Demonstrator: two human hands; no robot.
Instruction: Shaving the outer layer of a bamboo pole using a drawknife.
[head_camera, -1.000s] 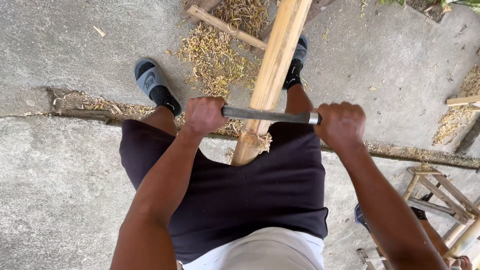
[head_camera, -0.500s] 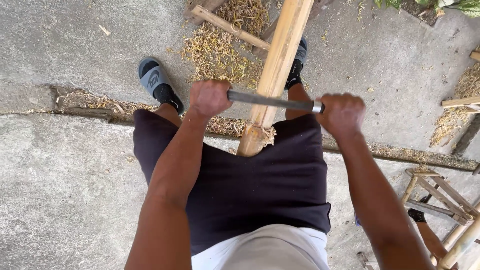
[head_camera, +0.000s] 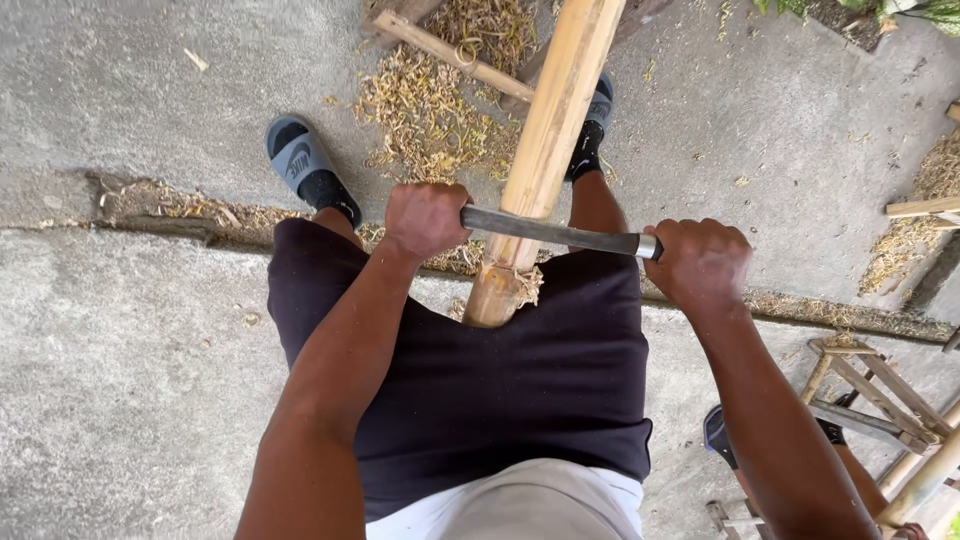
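Note:
A thick yellow bamboo pole (head_camera: 548, 150) slants up between my legs, its near end resting against my dark shorts. A long steel blade (head_camera: 545, 232) lies flat across the pole near that end. My left hand (head_camera: 425, 218) grips the blade's left end and my right hand (head_camera: 698, 263) grips its handle at the right. Curls of shaving (head_camera: 522, 288) cling to the pole just below the blade.
A heap of bamboo shavings (head_camera: 430, 100) and a thin stick (head_camera: 452, 53) lie on the concrete ahead. My feet wear slide sandals (head_camera: 296, 158). A small bamboo frame (head_camera: 868, 390) stands at the right, with another person's foot (head_camera: 722, 435) beside it.
The blade and both hands have drawn slightly back along the pole toward my body; the view has shifted a little.

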